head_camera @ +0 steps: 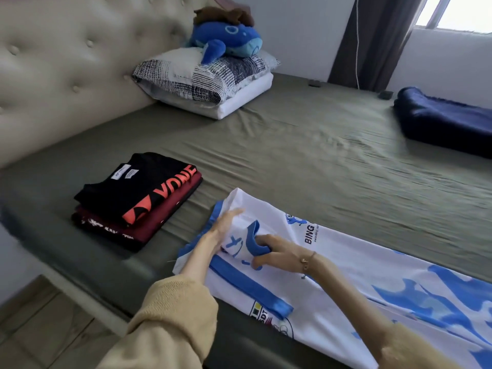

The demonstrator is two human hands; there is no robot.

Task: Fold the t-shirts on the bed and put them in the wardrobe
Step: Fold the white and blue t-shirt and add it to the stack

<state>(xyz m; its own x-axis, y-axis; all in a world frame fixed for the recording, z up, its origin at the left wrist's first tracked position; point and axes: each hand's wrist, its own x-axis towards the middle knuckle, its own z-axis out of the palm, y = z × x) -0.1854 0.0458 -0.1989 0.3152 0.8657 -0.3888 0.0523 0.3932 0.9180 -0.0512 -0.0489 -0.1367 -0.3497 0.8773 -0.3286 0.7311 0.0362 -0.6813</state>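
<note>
Fingers (262, 247) of right hand (277, 249) grip the t-shirt (346, 267) collar (blue); left hand (226, 225) lies flat beside.

A bed (306, 155) with an olive sheet filled the room, backed by a tufted beige headboard (66, 75). Pale walls (300, 30) rose behind it. A dark curtain (372, 41) hung beside a bright window (463, 12) that let in daylight. Wood-look flooring (40, 328) showed beside the bed's near edge.
</note>
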